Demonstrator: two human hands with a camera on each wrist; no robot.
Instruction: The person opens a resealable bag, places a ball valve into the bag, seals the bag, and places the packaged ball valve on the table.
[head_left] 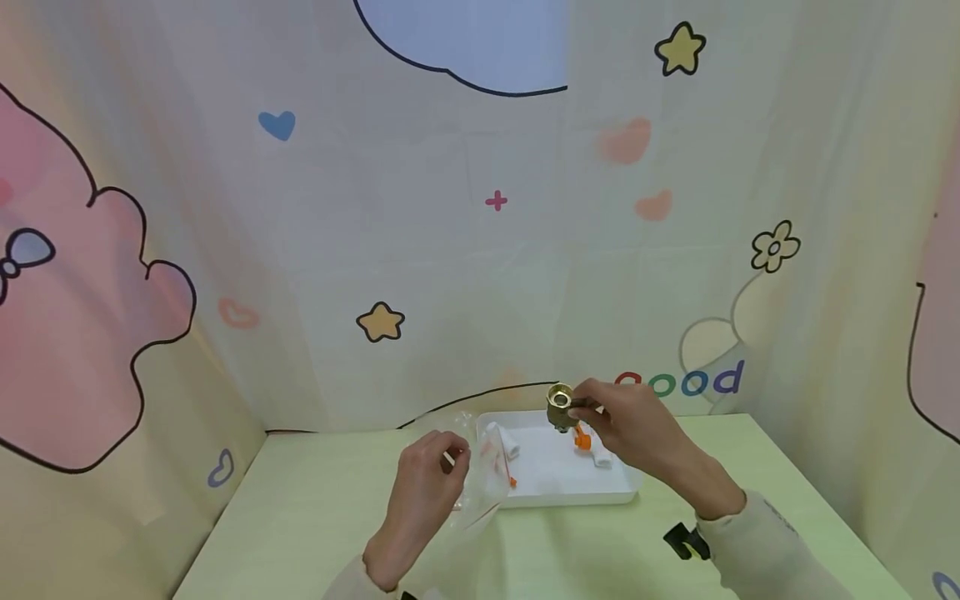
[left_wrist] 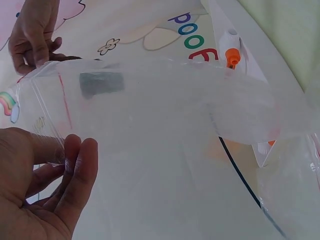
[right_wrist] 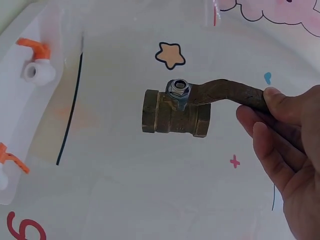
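Lengthwise along the valve [right_wrist: 176,118], its lever [right_wrist: 225,90] points into the right hand [head_left: 632,418].

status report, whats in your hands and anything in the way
Right hand holding brass valve by its lever. Left hand holding clear plastic bag. In head view, it overlaps left end of white tray.

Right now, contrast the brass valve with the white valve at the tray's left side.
The brass valve is dull brown-gold; the white valve has an orange handle. The right hand holds the brass valve up; the white valve lies in the tray. Both have a handle and a round opening.
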